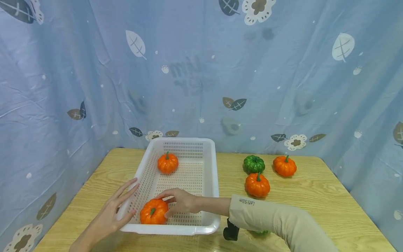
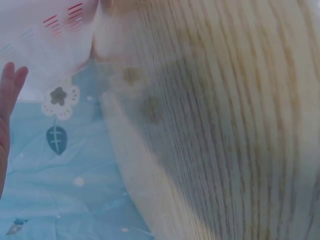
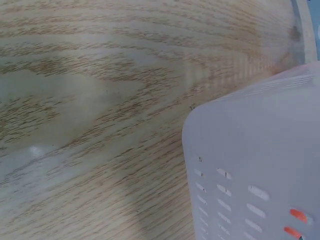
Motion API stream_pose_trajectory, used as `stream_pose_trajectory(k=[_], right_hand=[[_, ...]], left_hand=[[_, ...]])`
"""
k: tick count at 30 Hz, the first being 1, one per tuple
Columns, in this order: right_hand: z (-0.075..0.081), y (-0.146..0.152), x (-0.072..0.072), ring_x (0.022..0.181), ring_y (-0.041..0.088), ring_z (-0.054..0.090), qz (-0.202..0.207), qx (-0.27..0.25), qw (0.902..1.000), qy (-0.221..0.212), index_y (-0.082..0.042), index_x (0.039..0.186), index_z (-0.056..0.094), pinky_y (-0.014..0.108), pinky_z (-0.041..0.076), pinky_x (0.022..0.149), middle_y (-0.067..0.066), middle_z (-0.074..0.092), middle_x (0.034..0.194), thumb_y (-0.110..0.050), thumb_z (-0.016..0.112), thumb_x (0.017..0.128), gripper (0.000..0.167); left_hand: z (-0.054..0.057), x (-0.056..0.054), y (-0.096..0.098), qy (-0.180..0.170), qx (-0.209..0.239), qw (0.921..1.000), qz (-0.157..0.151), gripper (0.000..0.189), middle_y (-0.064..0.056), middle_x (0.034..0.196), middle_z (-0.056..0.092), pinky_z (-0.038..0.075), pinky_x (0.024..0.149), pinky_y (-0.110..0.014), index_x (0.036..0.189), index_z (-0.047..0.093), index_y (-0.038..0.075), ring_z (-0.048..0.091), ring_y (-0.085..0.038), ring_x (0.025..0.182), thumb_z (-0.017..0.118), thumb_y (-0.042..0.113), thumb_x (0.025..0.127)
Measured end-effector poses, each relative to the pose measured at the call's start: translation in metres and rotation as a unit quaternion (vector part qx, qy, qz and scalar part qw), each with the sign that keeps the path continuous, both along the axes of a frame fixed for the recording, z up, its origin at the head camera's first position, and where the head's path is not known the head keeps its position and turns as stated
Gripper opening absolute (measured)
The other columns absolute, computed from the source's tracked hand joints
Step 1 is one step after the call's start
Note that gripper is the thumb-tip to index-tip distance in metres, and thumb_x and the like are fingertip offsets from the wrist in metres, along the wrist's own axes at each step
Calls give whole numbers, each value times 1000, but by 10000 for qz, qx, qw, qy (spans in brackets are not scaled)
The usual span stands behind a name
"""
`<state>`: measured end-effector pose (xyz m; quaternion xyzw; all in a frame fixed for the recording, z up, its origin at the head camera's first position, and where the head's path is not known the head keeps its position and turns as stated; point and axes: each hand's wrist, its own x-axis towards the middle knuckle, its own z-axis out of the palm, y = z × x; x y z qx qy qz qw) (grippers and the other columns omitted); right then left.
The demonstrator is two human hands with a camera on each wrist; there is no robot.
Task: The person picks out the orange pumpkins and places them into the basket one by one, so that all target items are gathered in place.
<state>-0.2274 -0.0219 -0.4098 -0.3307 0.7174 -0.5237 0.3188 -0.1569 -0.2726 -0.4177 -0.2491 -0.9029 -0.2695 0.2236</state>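
A white perforated plastic basket (image 1: 216,182) stands on the wooden table, its near left corner between my hands. Inside that corner, my right hand (image 1: 181,202) holds an orange pumpkin (image 1: 152,216), fingers over its far side and thumb at its right. A second orange pumpkin (image 1: 168,163) sits in the basket's far left part. My left hand (image 1: 108,213) is at the left rim with fingers extended; the left wrist view catches only its fingers (image 2: 7,92) at the edge. In the right wrist view the basket wall (image 3: 240,130) shows, with orange through its slots.
Right of the basket are a green pumpkin (image 1: 253,164), an orange pumpkin (image 1: 257,186) and another orange pumpkin (image 1: 284,166). Something green (image 1: 262,232) is mostly hidden under my right sleeve (image 1: 270,217). A blue patterned curtain (image 1: 201,87) hangs behind the wooden table (image 1: 315,199).
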Motion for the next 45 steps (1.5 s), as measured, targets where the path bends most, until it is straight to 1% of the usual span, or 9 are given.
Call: stream_pose_trajectory(k=[5,8,14,26,28,33,36,41,45], right_hand=[[1,0,0,120,28,52,-30,74,9999,107,0,130,55,28,44,97,11,53,135,13,69,79,55],[2,0,0,122,30,51,-40,161,9998,110,-1,132,53,30,44,97,12,51,137,13,69,79,57],[4,1,0,125,31,49,-90,368,9992,131,-5,135,52,28,47,93,9,48,141,8,71,80,60],[28,38,-4,131,34,42,-236,-158,9996,-8,0,133,53,24,49,89,9,50,139,6,68,84,52],[31,45,-3,131,34,43,-254,-189,9995,5,-1,132,54,25,49,90,8,51,139,6,68,84,51],[37,64,-3,128,28,47,-181,-322,9993,50,-1,134,53,26,47,92,9,50,140,2,66,87,49],[40,77,-4,127,27,49,-60,-565,9984,73,-1,135,52,28,48,93,12,49,141,1,65,88,49],[49,103,-8,126,35,49,-81,-1017,9944,269,1,134,51,34,48,94,16,49,140,0,64,89,47],[57,129,-10,124,35,50,-324,-1077,9916,635,-1,134,53,35,47,95,17,51,139,-3,64,90,45]], left_hand=[[0,0,1,-24,27,10000,-27,70,-13,146,41,51,84,-37,138,51,4,33,3,129,77,9,74],[0,0,1,-18,61,10000,-52,70,-12,146,41,48,87,-29,138,51,4,33,3,129,78,9,74],[-1,0,0,92,255,9992,-285,66,-16,145,41,25,96,-8,135,53,0,30,2,132,77,5,73],[0,-2,-2,137,326,9985,-410,68,-16,145,41,23,96,-5,135,52,0,27,5,133,77,2,72],[-2,-2,-2,148,309,9987,-382,70,-15,145,41,25,95,-5,135,52,0,28,6,131,78,2,71],[-6,-1,-3,-1,367,9985,-414,71,-12,147,38,48,78,-16,137,51,1,35,8,123,78,2,72],[-7,0,-3,-24,436,9979,-480,71,-11,148,37,52,71,-22,138,50,1,36,9,121,78,0,72],[-7,-1,-4,270,335,9982,-425,71,-13,146,41,37,87,-8,134,53,0,32,6,129,79,0,69],[-5,-2,-2,250,357,9983,-391,68,-13,146,41,27,94,-5,134,55,0,30,6,130,77,2,70]])
